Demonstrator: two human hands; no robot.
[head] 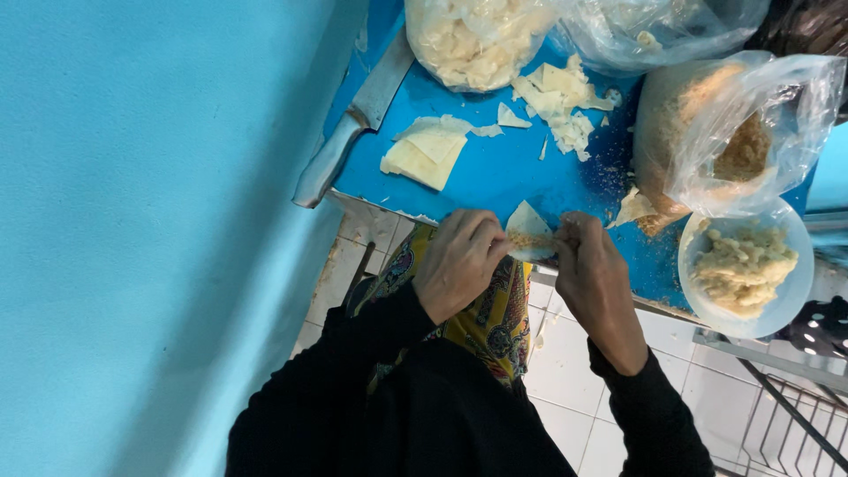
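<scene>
Both my hands hold one small pale dough wrapper (527,223) with a bit of crumbly filling on it, at the near edge of the blue table (503,172). My left hand (458,258) pinches its left side. My right hand (594,276) pinches its right side. A stack of cut pale wrappers (424,152) lies on the table just beyond my left hand. A pale blue bowl of crumbly filling (744,269) sits to the right of my right hand.
A large knife (353,119) lies at the table's left edge, by a blue wall (150,221). Wrapper scraps (558,97) and clear plastic bags of food (473,40) (733,132) sit further back. White floor tiles (565,362) and a metal rack (786,415) are below.
</scene>
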